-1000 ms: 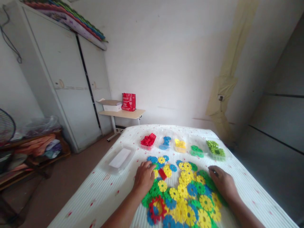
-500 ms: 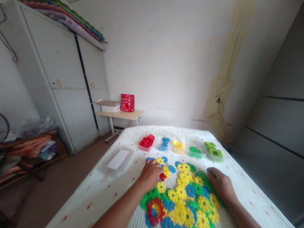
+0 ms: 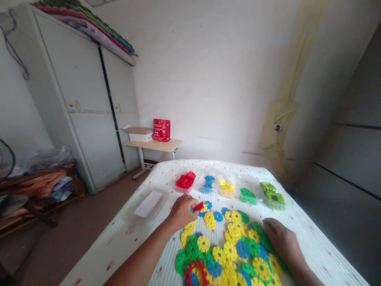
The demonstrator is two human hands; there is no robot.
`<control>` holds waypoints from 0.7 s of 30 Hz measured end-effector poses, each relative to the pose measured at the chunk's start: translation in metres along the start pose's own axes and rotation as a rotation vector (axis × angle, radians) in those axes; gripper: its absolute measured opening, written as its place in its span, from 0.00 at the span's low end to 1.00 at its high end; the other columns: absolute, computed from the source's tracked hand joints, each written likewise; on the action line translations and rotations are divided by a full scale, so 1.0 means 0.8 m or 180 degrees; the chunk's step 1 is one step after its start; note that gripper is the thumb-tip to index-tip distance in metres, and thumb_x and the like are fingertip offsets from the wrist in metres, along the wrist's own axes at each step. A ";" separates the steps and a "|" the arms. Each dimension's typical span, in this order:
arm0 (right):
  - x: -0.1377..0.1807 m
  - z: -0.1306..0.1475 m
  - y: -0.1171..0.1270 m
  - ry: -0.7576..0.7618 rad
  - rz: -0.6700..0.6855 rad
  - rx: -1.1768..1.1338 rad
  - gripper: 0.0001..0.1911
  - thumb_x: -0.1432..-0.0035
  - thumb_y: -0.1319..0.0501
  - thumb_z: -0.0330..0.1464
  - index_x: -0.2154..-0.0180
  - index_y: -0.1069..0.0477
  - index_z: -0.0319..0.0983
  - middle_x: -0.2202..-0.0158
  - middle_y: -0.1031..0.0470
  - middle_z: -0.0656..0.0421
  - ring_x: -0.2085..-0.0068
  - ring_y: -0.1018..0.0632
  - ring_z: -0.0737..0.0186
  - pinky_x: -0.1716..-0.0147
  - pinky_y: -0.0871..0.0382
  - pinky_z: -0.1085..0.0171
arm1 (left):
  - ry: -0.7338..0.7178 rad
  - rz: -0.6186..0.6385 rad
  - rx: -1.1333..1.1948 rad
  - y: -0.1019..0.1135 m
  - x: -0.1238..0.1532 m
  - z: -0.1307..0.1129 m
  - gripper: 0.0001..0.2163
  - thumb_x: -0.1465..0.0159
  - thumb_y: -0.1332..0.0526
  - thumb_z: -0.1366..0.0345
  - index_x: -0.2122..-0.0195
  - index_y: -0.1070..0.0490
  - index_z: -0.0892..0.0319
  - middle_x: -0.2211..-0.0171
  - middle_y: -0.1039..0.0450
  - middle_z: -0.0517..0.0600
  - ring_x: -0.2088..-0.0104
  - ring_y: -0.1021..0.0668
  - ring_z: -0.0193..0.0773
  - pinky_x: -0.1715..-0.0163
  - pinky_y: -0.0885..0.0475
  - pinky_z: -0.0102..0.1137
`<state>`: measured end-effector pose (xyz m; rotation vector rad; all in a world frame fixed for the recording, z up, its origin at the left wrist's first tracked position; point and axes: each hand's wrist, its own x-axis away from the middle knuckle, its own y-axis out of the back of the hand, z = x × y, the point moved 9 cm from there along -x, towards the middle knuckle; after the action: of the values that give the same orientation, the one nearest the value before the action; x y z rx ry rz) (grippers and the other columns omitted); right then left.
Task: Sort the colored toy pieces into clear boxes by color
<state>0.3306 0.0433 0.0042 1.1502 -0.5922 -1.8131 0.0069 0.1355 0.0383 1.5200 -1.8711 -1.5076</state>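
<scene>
My left hand pinches a small red disc piece above the far edge of a pile of snowflake-shaped plastic discs in yellow, green, blue and red on a white ribbed bed cover. My right hand rests flat on the right side of the pile, fingers spread. Beyond the pile stands a row of clear tubs sorted by colour: red, blue, yellow, green and lime green.
A clear tub with a white lid or card lies on the bed to the left. A grey wardrobe, a small side table with a red bag and a cluttered low shelf stand beyond the bed.
My left hand picked the red piece out of the pile and moved it up and away toward the row of tubs. My right hand stayed on the pile.
</scene>
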 end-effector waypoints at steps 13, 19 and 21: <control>0.001 0.000 -0.002 -0.0026 0.0090 0.0020 0.16 0.47 0.50 0.44 0.69 0.28 0.43 0.68 0.22 0.57 0.67 0.21 0.58 0.66 0.27 0.65 | 0.1597 -0.0827 -0.0363 0.071 -0.134 0.142 0.16 0.47 0.42 0.60 0.58 0.26 0.59 0.64 0.23 0.54 0.63 0.24 0.42 0.68 0.35 0.28; 0.000 0.005 0.002 0.0067 0.0017 -0.0002 0.17 0.47 0.50 0.43 0.69 0.28 0.42 0.68 0.21 0.57 0.67 0.21 0.59 0.67 0.27 0.66 | 0.1323 -0.1100 -0.0462 0.075 -0.086 0.118 0.13 0.44 0.46 0.67 0.60 0.26 0.61 0.63 0.24 0.56 0.60 0.26 0.44 0.61 0.34 0.33; 0.000 0.004 0.001 0.0070 0.0019 0.0029 0.17 0.46 0.50 0.44 0.68 0.28 0.41 0.68 0.21 0.57 0.67 0.21 0.59 0.66 0.27 0.65 | 0.1104 -0.1115 -0.0403 0.075 -0.058 0.099 0.12 0.43 0.46 0.68 0.61 0.25 0.59 0.63 0.24 0.53 0.60 0.27 0.42 0.58 0.34 0.32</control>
<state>0.3282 0.0424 0.0063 1.1719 -0.5909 -1.7922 -0.0658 0.2102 0.0729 1.9733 -1.3430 -1.3528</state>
